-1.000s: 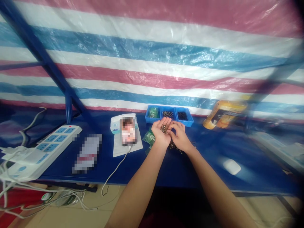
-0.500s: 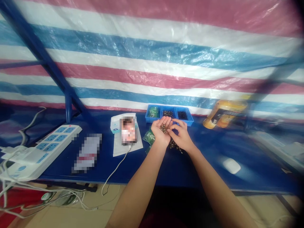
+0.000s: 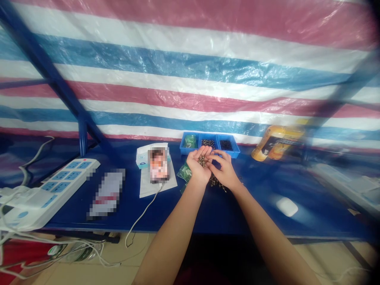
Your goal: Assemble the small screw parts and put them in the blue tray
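My left hand (image 3: 199, 165) is cupped palm up around a small heap of brassy screws (image 3: 202, 160). Over its right edge, my right hand (image 3: 223, 168) has thumb and forefinger bent together at the heap; whatever is between the fingertips is too small to make out. Beneath my right hand, a pile of loose screws (image 3: 218, 183) lies on the blue table (image 3: 237, 217). Just behind the hands stands a blue three-compartment tray (image 3: 190, 151), with a green packet, brownish screws and black screws in its compartments. Green packets (image 3: 184, 173) lie left of my left hand.
A phone (image 3: 158, 165) with a cable rests on white paper (image 3: 144, 186). Further left are a blurred-out packet (image 3: 107, 194) and a power strip (image 3: 63, 184). To the right are a yellow package (image 3: 276, 143) and a white case (image 3: 287, 206).
The whole view has shifted slightly. My hands keep nearly the same pose, my right fingertips still at the screws in my left palm.
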A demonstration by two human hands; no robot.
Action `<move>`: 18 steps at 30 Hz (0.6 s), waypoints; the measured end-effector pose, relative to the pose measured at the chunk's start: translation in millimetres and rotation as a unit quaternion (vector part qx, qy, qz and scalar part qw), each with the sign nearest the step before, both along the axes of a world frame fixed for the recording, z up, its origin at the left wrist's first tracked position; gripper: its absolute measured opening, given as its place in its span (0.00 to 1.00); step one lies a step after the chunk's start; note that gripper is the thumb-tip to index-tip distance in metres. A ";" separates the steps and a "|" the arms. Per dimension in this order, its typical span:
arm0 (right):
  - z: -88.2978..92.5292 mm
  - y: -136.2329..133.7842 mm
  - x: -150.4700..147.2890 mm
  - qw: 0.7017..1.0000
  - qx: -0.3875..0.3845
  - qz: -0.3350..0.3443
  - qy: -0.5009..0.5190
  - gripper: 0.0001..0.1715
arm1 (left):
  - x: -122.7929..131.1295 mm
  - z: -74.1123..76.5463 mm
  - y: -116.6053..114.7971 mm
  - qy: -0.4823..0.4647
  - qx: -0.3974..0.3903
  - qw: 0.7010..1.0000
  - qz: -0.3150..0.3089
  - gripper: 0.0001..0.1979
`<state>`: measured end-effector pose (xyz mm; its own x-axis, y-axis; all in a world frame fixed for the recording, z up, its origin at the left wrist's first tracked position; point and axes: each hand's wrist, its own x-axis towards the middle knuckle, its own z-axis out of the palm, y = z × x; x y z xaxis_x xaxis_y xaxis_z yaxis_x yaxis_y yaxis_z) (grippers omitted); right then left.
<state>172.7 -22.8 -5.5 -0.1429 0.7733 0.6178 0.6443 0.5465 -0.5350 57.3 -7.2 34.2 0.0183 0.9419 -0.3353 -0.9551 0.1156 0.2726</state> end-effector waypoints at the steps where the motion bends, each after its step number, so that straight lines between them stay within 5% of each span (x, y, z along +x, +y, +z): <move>1: -0.6 0.0 0.1 1.000 0.000 0.000 -0.002 0.10 | -0.2 -0.6 0.5 -0.002 0.001 1.000 0.002 0.17; 18: 5.1 0.5 2.2 0.996 -0.008 0.033 0.077 0.12 | -8.5 -2.5 3.6 -0.028 0.008 1.000 0.008 0.19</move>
<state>174.9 -22.3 -0.4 -0.0979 0.7749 0.6245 0.5166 0.5759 -0.6336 48.8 -3.6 31.7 0.0212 0.9476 -0.3188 -0.9707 0.0958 0.2202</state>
